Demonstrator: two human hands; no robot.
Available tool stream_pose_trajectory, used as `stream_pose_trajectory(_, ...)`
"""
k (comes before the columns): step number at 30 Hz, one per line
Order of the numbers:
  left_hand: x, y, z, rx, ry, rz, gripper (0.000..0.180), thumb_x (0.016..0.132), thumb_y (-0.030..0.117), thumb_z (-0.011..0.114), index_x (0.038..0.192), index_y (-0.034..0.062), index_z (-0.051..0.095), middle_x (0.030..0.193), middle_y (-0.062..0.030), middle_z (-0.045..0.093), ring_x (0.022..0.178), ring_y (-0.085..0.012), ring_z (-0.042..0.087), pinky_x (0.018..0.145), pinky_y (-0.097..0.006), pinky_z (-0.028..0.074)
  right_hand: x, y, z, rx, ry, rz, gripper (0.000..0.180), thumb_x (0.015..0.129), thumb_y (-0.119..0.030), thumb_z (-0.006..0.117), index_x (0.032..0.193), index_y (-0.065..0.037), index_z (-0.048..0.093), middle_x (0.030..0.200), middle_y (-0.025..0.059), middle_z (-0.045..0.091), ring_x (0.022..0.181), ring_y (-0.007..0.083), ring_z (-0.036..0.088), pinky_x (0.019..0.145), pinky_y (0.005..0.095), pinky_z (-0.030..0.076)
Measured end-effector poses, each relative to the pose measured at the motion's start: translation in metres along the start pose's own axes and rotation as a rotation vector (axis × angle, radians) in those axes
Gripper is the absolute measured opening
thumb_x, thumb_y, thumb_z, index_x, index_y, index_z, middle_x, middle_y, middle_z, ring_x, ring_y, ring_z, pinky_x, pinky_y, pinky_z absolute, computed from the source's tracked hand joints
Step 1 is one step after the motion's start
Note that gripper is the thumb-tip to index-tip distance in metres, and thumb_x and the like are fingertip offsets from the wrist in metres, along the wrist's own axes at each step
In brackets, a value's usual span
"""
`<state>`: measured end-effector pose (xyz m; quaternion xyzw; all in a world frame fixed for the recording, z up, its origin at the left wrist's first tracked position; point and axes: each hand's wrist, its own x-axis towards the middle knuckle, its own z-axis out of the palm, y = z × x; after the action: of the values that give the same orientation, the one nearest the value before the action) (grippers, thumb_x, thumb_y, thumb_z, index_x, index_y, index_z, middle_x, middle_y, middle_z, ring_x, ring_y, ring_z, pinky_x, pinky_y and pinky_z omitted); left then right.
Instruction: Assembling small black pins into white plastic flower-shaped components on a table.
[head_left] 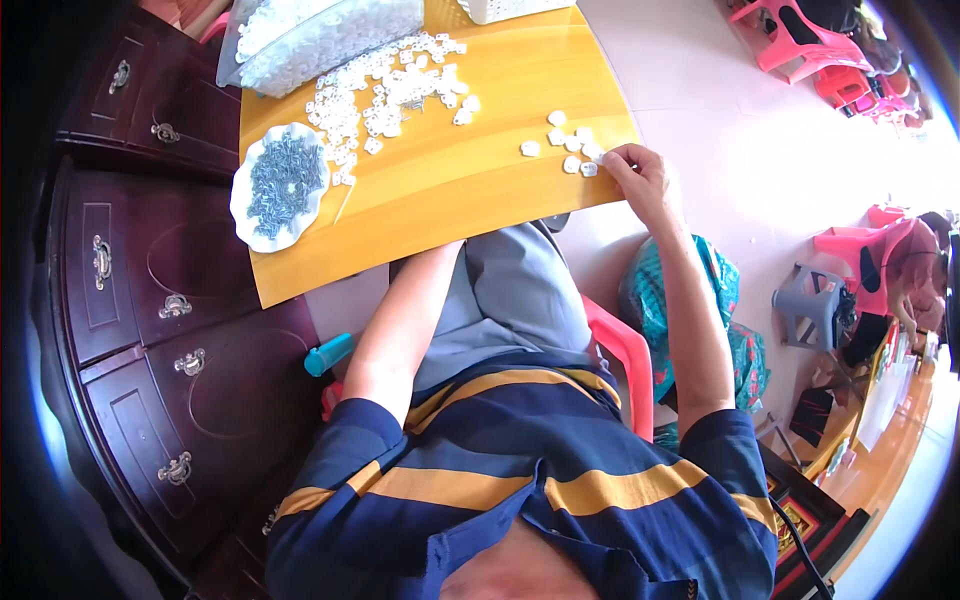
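At the right edge of the wooden table, my right hand is closed in a pinch. A small white plastic piece shows at its fingertips, beside a loose group of similar white pieces. My left forearm reaches under the front edge of the tabletop, which hides that hand. Many more white pieces are spread over the back left of the table. Left of them, a white scalloped dish holds a heap of small grey metal pins, seemingly nails.
A clear bin full of white pieces and a white basket stand on the far side of the table. A thin stick lies near the dish. Dark drawers flank the left; a teal patterned bag sits on the right.
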<state>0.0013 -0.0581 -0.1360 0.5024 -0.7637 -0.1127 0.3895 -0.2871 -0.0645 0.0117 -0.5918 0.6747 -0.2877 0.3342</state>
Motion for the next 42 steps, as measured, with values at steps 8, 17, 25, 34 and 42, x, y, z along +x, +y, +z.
stream_pose_trajectory(8, 0.001, -0.008, -0.002, -0.023, -0.003, -0.028, 0.036, 0.096, 0.025, 0.065, 0.124, 0.0025, 0.064, 0.119, -0.0177, 0.067, 0.111, -0.0382, 0.062, 0.097, -0.046, 0.048, 0.009, 0.008, -0.003, -0.126, -0.038, -0.077, 0.027, 0.089, -0.028, 0.069, 0.094, -0.002, 0.075, 0.074, 0.0138, 0.071, 0.069, 0.0222, 0.070, 0.070, 0.0338, 0.056)
stream_pose_trajectory(17, 0.007, -0.010, 0.002, -0.004, 0.001, -0.072, 0.036, 0.097, 0.026, 0.064, 0.125, 0.0029, 0.063, 0.119, -0.0177, 0.067, 0.112, -0.0381, 0.061, 0.097, -0.046, 0.048, -0.024, -0.034, 0.043, -0.310, 0.241, -0.548, 0.040, 0.094, -0.024, 0.068, 0.130, -0.008, 0.061, 0.137, 0.0199, 0.053, 0.128, 0.0423, 0.050, 0.106, 0.0489, 0.043)
stream_pose_trajectory(25, -0.009, 0.008, 0.009, -0.005, -0.004, -0.099, 0.036, 0.097, 0.026, 0.063, 0.125, 0.0032, 0.063, 0.120, -0.0176, 0.066, 0.112, -0.0381, 0.061, 0.098, -0.046, 0.048, 0.009, -0.039, 0.075, -0.546, 0.133, -0.682, 0.051, 0.096, -0.036, 0.062, 0.140, -0.011, 0.054, 0.150, 0.0204, 0.042, 0.143, 0.0416, 0.034, 0.117, 0.0598, 0.025)
stream_pose_trajectory(34, -0.015, 0.013, 0.012, -0.001, 0.004, -0.151, 0.037, 0.097, 0.027, 0.062, 0.126, 0.0036, 0.063, 0.121, -0.0176, 0.066, 0.112, -0.0381, 0.061, 0.098, -0.046, 0.048, 0.043, -0.064, 0.091, -0.510, 0.215, -0.712, 0.052, 0.094, -0.033, 0.065, 0.140, -0.012, 0.054, 0.149, 0.0169, 0.044, 0.144, 0.0381, 0.034, 0.117, 0.0610, 0.024)
stream_pose_trajectory(42, 0.003, 0.013, 0.024, 0.004, -0.001, -0.197, 0.037, 0.097, 0.027, 0.061, 0.126, 0.0039, 0.062, 0.121, -0.0176, 0.066, 0.113, -0.0381, 0.060, 0.098, -0.046, 0.047, 0.030, -0.098, 0.131, -0.501, 0.111, -0.889, 0.031, 0.086, -0.023, 0.073, 0.116, -0.020, 0.069, 0.142, 0.0104, 0.052, 0.140, 0.0373, 0.038, 0.115, 0.0631, 0.028)
